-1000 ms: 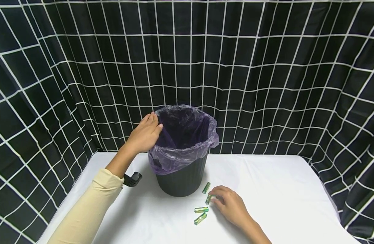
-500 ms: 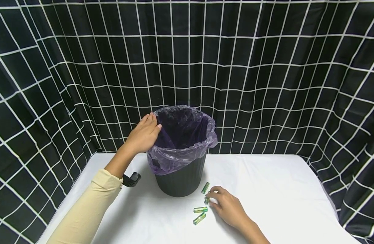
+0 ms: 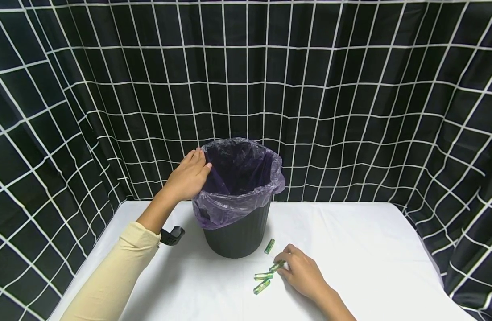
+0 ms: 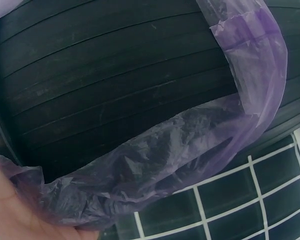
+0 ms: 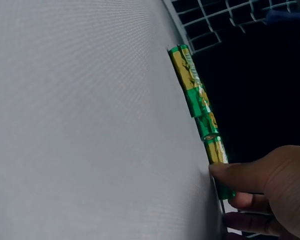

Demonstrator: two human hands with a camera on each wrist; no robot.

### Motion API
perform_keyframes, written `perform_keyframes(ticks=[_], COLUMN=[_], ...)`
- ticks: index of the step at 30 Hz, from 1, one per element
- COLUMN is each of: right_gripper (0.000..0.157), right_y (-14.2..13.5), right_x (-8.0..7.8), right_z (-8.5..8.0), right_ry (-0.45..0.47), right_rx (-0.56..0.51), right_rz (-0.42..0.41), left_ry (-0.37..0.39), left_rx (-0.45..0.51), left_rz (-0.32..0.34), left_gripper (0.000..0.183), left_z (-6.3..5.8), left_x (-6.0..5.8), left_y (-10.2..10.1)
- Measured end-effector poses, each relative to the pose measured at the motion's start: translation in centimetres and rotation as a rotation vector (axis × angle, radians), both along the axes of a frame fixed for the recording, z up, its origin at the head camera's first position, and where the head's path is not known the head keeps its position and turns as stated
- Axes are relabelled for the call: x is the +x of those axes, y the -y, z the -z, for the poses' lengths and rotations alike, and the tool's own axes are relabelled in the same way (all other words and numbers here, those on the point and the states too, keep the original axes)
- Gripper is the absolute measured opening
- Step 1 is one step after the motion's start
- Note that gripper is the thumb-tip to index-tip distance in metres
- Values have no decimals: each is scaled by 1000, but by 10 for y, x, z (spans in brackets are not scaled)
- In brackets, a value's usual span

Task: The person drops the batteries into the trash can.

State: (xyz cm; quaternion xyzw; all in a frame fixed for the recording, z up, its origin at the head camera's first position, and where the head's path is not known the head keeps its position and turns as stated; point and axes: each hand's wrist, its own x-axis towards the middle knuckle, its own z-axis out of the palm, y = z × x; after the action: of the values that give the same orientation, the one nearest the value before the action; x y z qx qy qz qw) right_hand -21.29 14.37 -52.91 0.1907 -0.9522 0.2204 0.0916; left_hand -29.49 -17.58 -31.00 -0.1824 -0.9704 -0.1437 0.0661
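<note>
A dark ribbed trash bin (image 3: 238, 232) stands on the white table, lined with a purple translucent bag (image 3: 237, 207) folded over its rim. My left hand (image 3: 186, 176) holds the bin's left rim, the thumb reaching over the edge; in the left wrist view part of that hand (image 4: 15, 212) lies against the bag. To the right of the bin's base, my right hand (image 3: 303, 272) pinches a green and yellow battery (image 3: 276, 266) between thumb and fingers. Beside it lie two more batteries, one crosswise (image 3: 263, 276) and one slanted (image 3: 262, 286). Another battery (image 3: 269, 246) is nearer the bin.
A black curtain with white grid lines (image 3: 330, 102) hangs behind the table and along both sides. White cloth (image 3: 342, 232) covers the table. A black strap-like piece (image 3: 172, 235) sticks out from the left wrist.
My right thumb and fingers have closed on a battery, which has turned from nearly upright in view to slanted. The left hand stays on the bin.
</note>
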Motion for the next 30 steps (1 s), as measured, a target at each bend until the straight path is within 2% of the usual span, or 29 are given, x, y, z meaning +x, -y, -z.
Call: perform_keyframes(ticks=[6,17,24,30], right_gripper=[14,13,14,15], right_y=[-3,-7,-8,-9], right_x=[0,-2,1,9], right_z=[0,-6,-23,-45], right_ry=[5,23,7,-88], right_rx=[-28,-27,-69,-111], right_rz=[-6,3,-10,-25], left_ry=[20,26,19,14], left_rx=[18,32,33,34], left_rz=[0,-1,-2,-1], left_gripper=[63,63,63,63], left_z=[-1,-1,0,0], left_x=[1,2,1,1], left_y=[0,-1,1,-1])
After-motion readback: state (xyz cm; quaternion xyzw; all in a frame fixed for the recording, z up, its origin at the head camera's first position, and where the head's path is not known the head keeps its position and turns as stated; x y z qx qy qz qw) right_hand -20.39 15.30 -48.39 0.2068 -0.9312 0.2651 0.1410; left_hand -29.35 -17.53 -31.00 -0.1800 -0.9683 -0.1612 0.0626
